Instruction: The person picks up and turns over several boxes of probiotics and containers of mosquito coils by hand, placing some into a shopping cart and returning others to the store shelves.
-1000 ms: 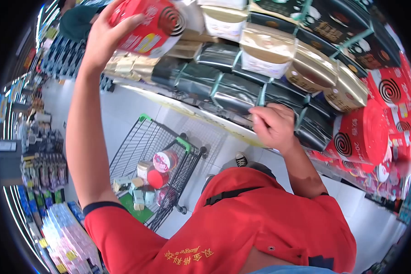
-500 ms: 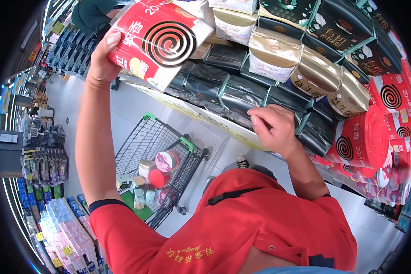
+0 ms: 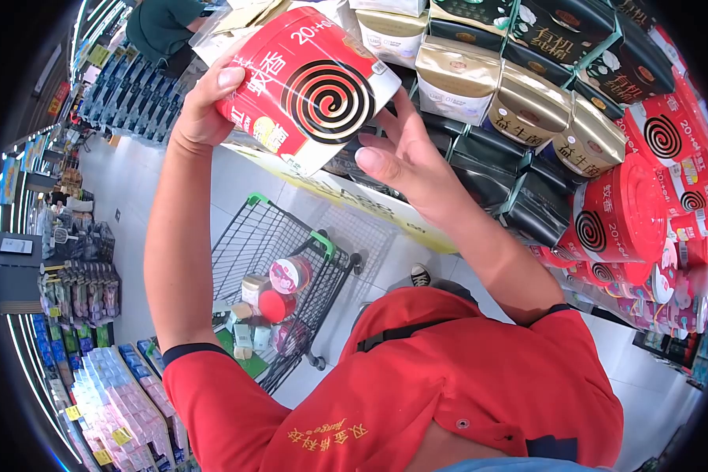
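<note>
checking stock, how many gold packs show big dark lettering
2: the left pack beside a white-fronted pack, the right pack above a red tub; more may be hidden

We're looking at gold packs (image 3: 531, 104) crowded among dark packs (image 3: 536, 206) on the display; below, a green-trimmed wire cart (image 3: 320, 241) carries mixed goods over pale floor tiles (image 3: 134, 206). Lower left, we spot pink-and-blue packages (image 3: 122, 389); up top, a person (image 3: 159, 30) in dark green.

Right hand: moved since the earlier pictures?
Yes. Against the dark packs on the shelf, the right hand has shifted left and up in the view, now beside the red tub in the left hand.
</note>
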Demonstrator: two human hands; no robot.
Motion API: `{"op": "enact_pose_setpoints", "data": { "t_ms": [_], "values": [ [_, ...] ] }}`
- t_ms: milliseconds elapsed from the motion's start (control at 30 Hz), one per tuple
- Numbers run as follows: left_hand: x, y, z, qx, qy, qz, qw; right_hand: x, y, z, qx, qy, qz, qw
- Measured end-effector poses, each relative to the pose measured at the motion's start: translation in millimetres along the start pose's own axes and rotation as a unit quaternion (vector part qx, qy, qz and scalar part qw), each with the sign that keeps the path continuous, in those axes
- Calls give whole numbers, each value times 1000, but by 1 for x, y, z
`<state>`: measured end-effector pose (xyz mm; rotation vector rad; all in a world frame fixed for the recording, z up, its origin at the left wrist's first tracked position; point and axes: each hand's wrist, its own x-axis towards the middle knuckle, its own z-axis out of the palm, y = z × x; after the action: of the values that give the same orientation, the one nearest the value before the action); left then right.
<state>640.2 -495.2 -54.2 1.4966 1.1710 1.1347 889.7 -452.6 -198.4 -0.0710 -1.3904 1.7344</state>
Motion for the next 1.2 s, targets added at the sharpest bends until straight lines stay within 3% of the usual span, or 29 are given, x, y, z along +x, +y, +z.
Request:
{"op": "enact_pose_setpoints", "data": {
  "t_ms": [300,400,567,633,833,900,967,1000,1067,1167,1200],
  "values": [
    [-10,9,49,49,37,-8,998,2,0,9,231,-7,43,972],
    [-15,18,60,54,45,-9,997,-1,23,11,159,27,-125,979],
    [-28,21,49,69,23,22,997,-3,16,25,132,14,-182,974],
    [-35,22,48,83,25,24,996,-2,18,25,41,19,-242,969],
    [-53,21,55,103,52,10,993,-1,11,27,-76,34,-286,955],
    [-60,19,55,88,95,-17,991,-1,10,33,43,43,-221,973],
    [-64,20,53,79,134,-42,987,2,10,27,52,35,-228,972],
    [-65,26,53,129,78,-32,988,4,6,26,164,15,-133,977],
    [-65,34,57,169,38,-25,985,0,6,23,341,-21,41,939],
    [-63,42,61,238,-23,11,971,-2,-1,23,497,-39,139,856],
    [-62,43,63,220,-1,0,975,-4,2,19,536,-74,163,825]
  ]
}}
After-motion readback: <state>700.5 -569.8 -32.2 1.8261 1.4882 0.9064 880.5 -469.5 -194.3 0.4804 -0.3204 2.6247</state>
